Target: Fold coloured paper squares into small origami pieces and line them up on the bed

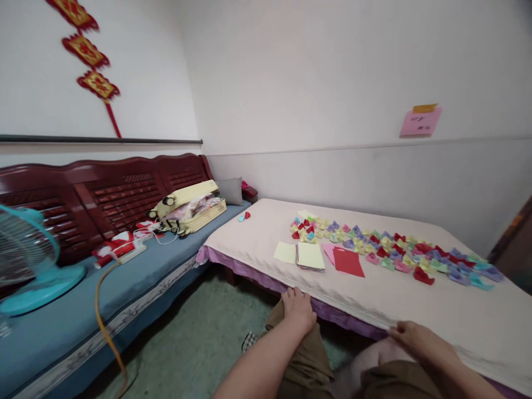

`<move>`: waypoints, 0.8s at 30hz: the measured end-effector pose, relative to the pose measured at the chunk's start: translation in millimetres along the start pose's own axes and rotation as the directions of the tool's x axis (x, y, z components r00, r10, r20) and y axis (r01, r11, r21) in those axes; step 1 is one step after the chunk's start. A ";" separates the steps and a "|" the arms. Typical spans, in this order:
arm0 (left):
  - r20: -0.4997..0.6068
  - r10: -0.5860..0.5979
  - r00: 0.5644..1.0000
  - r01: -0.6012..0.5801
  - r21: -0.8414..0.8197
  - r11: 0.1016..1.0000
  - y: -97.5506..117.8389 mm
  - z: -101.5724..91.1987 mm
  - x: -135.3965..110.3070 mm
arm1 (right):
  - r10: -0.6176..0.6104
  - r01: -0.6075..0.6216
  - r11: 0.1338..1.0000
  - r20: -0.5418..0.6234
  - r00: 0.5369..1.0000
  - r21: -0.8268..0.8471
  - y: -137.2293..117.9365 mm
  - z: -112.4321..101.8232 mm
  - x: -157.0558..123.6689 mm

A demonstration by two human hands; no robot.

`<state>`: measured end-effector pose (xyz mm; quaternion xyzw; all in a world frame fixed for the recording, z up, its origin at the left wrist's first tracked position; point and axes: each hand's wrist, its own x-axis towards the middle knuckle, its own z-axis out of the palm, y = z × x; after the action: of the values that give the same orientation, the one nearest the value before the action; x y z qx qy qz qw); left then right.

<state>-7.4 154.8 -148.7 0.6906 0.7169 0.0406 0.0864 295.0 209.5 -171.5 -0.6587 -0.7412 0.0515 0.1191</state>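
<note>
My left hand (298, 308) lies over my brown-trousered knee, just in front of the table's near edge, with its fingers resting on the cloth and nothing in them. Closer to the right, my right hand (411, 338) is closed, thumb and fingers curled together beside the table's edge above my other leg; whether anything is inside them is hidden. Beyond my hands on the table are a stack of pale yellow paper squares (311, 256), a red paper sheet (349, 262) over a pink sheet (330, 252), and many small folded paper pieces (394, 248) in several colours.
The table wears a cream cloth (257, 244); two small folded pieces (245, 216) sit at its far left. On the blue-covered wooden bench (166, 257) are a partly open yellow suitcase (203, 216), a power strip (132, 254) and a turquoise fan (41, 282). An orange cord (100, 310) runs down to the floor.
</note>
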 end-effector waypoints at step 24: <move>0.102 0.150 0.983 -0.150 -0.005 0.989 9.8 13.2 65.6 | -0.212 0.291 0.920 0.292 0.933 -0.261 -49.5 -9.5 84.5</move>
<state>2.6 219.8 -164.3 0.7440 0.6574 0.0108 0.1189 240.8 286.0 -141.6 -0.5552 -0.8284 0.0080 -0.0742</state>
